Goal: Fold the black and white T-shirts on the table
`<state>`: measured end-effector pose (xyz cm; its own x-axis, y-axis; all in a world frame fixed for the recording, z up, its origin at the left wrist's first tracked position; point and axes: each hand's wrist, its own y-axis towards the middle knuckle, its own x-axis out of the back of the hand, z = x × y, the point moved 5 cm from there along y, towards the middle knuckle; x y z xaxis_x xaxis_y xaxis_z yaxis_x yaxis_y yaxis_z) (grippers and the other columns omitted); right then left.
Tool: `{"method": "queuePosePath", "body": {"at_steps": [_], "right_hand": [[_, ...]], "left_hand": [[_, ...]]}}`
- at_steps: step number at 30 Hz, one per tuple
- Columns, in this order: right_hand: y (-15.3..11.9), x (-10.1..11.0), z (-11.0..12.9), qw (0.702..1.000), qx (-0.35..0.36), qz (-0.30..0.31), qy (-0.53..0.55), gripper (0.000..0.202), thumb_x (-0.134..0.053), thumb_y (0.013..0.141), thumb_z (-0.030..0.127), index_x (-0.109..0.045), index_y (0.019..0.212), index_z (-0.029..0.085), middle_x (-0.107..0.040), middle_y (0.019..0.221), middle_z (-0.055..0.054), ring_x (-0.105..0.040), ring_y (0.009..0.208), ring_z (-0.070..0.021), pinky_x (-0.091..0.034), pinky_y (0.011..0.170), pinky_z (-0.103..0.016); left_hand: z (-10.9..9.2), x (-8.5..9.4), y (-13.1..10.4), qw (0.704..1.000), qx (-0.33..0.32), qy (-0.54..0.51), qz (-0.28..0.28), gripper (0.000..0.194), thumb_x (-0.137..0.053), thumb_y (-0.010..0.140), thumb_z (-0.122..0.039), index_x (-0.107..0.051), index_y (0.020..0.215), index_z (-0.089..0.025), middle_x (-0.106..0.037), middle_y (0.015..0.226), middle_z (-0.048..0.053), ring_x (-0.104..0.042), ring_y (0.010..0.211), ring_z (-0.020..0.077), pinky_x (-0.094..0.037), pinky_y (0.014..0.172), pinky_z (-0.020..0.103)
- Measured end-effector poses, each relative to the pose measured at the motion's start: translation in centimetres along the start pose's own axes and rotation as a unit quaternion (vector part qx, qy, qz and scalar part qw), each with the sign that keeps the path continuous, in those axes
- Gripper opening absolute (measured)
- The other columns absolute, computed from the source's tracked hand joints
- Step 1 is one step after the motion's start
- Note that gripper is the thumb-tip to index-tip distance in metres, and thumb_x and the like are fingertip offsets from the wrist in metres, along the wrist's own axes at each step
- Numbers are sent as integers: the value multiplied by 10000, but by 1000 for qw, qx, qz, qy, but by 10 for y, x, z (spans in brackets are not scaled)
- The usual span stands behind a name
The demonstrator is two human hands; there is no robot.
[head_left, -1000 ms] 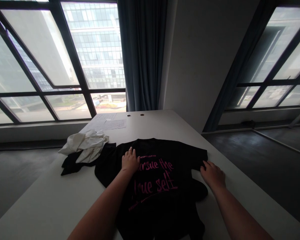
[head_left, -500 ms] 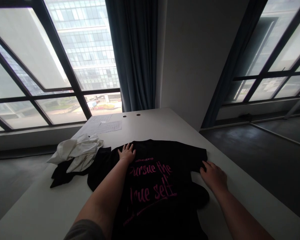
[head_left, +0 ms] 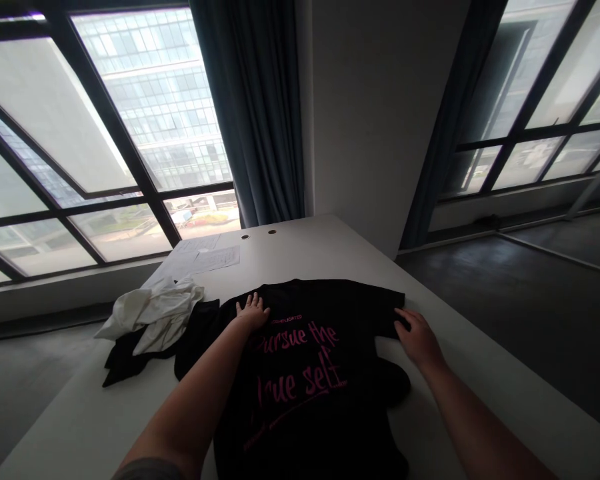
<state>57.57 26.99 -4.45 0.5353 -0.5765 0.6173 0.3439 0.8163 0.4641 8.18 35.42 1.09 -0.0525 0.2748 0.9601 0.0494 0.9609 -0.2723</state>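
A black T-shirt (head_left: 350, 373) with pink lettering lies spread on the white table, its collar end away from me. My left hand (head_left: 253, 312) rests flat near its left shoulder, fingers spread. At the end of the right sleeve (head_left: 380, 310) is my right hand (head_left: 419, 337), with its thumb and fingers apart and their tips touching the sleeve's edge. Part of the lettering and the left side of the shirt are hidden behind my left forearm.
White crumpled cloth (head_left: 155, 313) lies on black fabric (head_left: 125, 363) at the table's left edge. Paper sheets (head_left: 215, 260) lie farther back on the table (head_left: 300, 250), near two round holes. Windows, a dark curtain (head_left: 260, 120) and a pillar (head_left: 370, 120) stand behind.
My right hand has shifted slightly up along the sleeve's end, its thumb now farther from the fingers. My left hand stays on the shirt. The view has turned a little.
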Motion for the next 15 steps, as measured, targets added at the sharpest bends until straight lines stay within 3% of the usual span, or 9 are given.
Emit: {"method": "queuePosePath", "body": {"at_steps": [3, 5, 8, 11, 15], "right_hand": [[2, 2, 3, 998, -10, -2, 67, 465, -514, 857, 421, -753, 1180, 187, -670, 1266, -130, -626, 1209, -274, -462, 1134, -465], [4, 3, 4, 995, -27, -5, 95, 460, -532, 842, 428, -759, 1169, 198, -674, 1258, -122, -624, 1203, -268, -457, 1134, -460], [5, 5, 3, 990, -73, -13, 119, 501, -567, 803, 435, -758, 1200, 196, -686, 1247, -123, -647, 1130, -262, -498, 1060, -434], [4, 4, 1, 984, -127, 9, 127, 547, -592, 783, 457, -754, 1236, 194, -732, 1156, -115, -681, 991, -252, -540, 925, -400], [4, 0, 2, 986, -121, 51, 107, 502, -573, 799, 454, -777, 1186, 207, -765, 1094, -102, -693, 974, -256, -539, 879, -378]], "left_hand": [[-19, -22, -52, 998, -63, 21, -14, 723, -301, 1039, -584, -337, 1646, -192, -115, 1750, 115, -95, 1620, 354, -97, 1252, 686], [-28, -48, -93, 990, -131, 25, -34, 678, -319, 1045, -591, -358, 1640, -266, -236, 1733, 73, -220, 1600, 328, -197, 1260, 630], [-29, -76, -143, 983, -152, 31, -97, 669, -412, 1034, -553, -345, 1648, -295, -247, 1730, 43, -240, 1596, 316, -240, 1274, 557], [-28, -82, -166, 980, -136, 23, -146, 651, -443, 1034, -489, -354, 1646, -285, -263, 1725, 39, -254, 1593, 300, -208, 1293, 533], [-30, -73, -165, 980, -130, -1, -147, 644, -497, 1011, -484, -415, 1616, -280, -328, 1705, 38, -299, 1575, 305, -241, 1283, 540]]}}
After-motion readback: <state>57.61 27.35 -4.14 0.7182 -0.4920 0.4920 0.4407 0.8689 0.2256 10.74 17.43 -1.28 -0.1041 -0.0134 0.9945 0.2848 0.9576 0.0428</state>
